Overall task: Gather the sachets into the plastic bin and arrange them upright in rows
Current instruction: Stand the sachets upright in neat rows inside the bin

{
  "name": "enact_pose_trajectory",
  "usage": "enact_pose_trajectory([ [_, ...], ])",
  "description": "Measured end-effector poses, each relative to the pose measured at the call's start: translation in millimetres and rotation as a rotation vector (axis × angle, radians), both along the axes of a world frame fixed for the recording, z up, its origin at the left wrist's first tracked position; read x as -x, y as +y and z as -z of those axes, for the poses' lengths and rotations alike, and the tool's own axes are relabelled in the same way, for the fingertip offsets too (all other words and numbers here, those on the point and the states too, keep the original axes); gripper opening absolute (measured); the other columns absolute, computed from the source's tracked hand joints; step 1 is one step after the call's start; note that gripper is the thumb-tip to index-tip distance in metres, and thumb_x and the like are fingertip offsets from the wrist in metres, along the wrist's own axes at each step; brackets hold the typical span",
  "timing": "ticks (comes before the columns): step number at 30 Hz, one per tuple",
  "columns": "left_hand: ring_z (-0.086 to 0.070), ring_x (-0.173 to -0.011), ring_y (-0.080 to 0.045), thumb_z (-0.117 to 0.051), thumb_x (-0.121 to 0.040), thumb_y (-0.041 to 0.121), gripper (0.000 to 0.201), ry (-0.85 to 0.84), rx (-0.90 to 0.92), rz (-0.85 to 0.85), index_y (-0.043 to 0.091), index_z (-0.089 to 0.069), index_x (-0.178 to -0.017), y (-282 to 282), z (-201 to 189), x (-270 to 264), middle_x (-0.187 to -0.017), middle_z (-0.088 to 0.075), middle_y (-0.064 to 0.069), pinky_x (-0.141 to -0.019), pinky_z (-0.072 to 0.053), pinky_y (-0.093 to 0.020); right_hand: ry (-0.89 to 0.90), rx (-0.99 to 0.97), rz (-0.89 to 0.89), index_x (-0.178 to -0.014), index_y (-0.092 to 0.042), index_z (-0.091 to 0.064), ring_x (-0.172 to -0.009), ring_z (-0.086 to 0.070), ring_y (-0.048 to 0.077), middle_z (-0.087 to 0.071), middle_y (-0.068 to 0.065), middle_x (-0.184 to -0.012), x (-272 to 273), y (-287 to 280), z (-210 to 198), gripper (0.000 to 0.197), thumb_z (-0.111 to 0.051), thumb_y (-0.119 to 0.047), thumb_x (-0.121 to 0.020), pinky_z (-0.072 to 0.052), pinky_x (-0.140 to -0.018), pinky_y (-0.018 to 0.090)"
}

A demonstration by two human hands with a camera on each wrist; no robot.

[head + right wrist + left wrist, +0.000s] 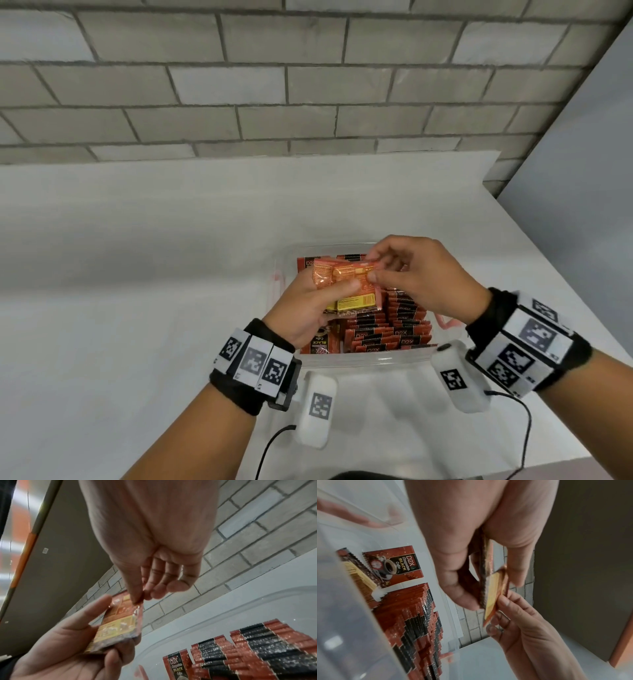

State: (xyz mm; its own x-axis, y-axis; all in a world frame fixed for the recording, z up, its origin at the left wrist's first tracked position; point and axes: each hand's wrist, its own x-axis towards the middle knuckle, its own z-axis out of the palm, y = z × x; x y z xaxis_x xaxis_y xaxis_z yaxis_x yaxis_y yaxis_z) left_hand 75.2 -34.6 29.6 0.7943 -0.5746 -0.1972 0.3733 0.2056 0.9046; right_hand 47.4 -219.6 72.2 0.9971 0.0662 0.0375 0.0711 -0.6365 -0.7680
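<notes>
My left hand [308,305] grips a small stack of orange sachets [346,287] above the clear plastic bin [376,359]. My right hand [404,270] pinches the top edge of the front sachet in that stack between thumb and forefinger. The left wrist view shows the stack of sachets [489,588] edge-on between my left hand [467,566] and my right hand's fingertips [505,601]. In the right wrist view my right hand [142,597] pinches the stack of sachets [120,622], which lies in my left hand [68,642]. Rows of upright red-and-black sachets [400,325] fill the bin's right part.
The bin sits on a white table [137,274] against a grey brick wall [274,85]. One sachet [393,566] with a coffee cup print stands alone at the bin's near left side. The table's right edge [565,308] runs close to the bin. Cables [270,448] hang from both wrists.
</notes>
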Motion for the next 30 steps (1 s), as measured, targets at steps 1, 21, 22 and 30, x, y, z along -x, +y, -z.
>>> enact_pose_trajectory([
  [1,-0.067,-0.086,-0.019,-0.063,-0.080,0.027,0.035,0.023,0.010,-0.011,0.010,-0.061,-0.111,2,0,-1,-0.094,-0.070,-0.006,-0.068,-0.055,-0.028,-0.052,-0.039,0.028,-0.087,-0.025,-0.066,-0.070,-0.059,0.011,-0.066,-0.005,-0.079,-1,0,0,0.015,-0.075,-0.017,-0.079,-0.047,-0.067,0.020],
  [21,-0.067,-0.083,-0.019,-0.057,-0.087,-0.002,0.018,-0.036,0.042,-0.136,0.008,-0.063,-0.102,3,-5,1,-0.092,-0.070,-0.008,-0.075,-0.056,-0.033,0.447,-0.686,0.137,-0.098,-0.012,-0.059,-0.085,-0.071,0.019,-0.073,0.011,-0.096,15,12,3,0.008,-0.058,-0.007,-0.091,-0.059,-0.072,0.034],
  [22,-0.066,-0.080,-0.018,-0.059,-0.086,0.002,0.016,-0.043,0.037,-0.128,0.009,-0.064,-0.100,2,-5,2,-0.088,-0.069,-0.007,-0.073,-0.055,-0.033,0.434,-0.743,0.161,-0.095,-0.013,-0.059,-0.083,-0.070,0.019,-0.072,0.011,-0.094,15,8,0,0.008,-0.056,-0.006,-0.092,-0.059,-0.070,0.034],
  [30,-0.061,-0.069,-0.022,-0.067,-0.070,0.034,0.041,0.085,0.062,-0.181,0.008,-0.063,-0.101,12,7,2,-0.084,-0.067,-0.010,-0.067,-0.048,-0.037,0.130,-0.024,0.184,-0.084,-0.015,-0.059,-0.068,-0.063,0.009,-0.070,0.000,-0.088,31,-43,-12,0.017,-0.051,-0.002,-0.092,-0.050,-0.064,0.028],
])
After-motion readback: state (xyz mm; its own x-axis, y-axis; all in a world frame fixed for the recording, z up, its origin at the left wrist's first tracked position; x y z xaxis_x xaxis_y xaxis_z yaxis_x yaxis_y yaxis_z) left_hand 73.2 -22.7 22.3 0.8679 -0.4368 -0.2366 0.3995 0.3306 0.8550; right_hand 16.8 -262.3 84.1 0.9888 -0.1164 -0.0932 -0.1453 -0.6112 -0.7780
